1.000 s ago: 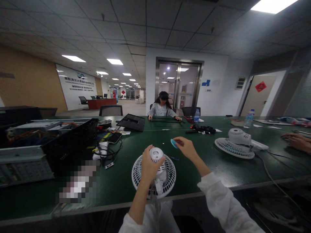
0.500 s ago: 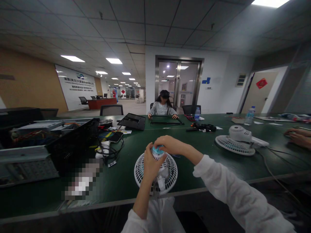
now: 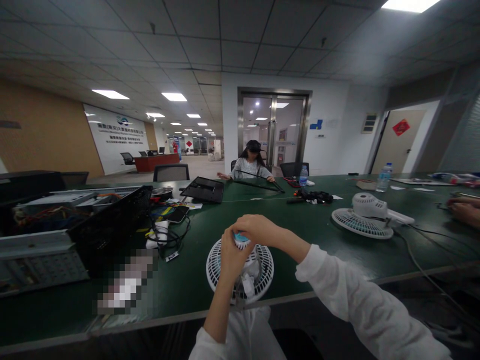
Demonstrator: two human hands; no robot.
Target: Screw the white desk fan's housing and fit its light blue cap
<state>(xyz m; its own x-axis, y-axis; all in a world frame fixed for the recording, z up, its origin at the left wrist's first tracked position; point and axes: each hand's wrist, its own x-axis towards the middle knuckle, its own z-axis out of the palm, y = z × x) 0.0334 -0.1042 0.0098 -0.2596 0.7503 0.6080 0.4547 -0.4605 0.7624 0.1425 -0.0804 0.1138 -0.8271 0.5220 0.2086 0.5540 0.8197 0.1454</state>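
A white fan (image 3: 267,280) lies grille-down near the front edge of the table, in front of me. At the top of its motor housing is a light-blue round part (image 3: 241,238). My left hand (image 3: 232,255) is wrapped round the side of the housing, thumb on the near side. From the right, my right hand (image 3: 257,229) reaches over the top with its fingers curled down on the blue part. Its fingertips are partly hidden behind my left hand. A white block-like piece (image 3: 248,286) of the fan shows below my hands.
On the left stands an open computer case (image 3: 112,215), with cables (image 3: 176,235) and a phone (image 3: 178,214) beside it. A second white fan (image 3: 362,225) lies at right. Opposite, a person (image 3: 249,167) handles a black frame (image 3: 258,186). Another person's hand (image 3: 465,207) shows at far right.
My right hand has closed further over the blue part, covering more of it. Across the table, the person has tilted up the black frame and taken one hand off to the side.
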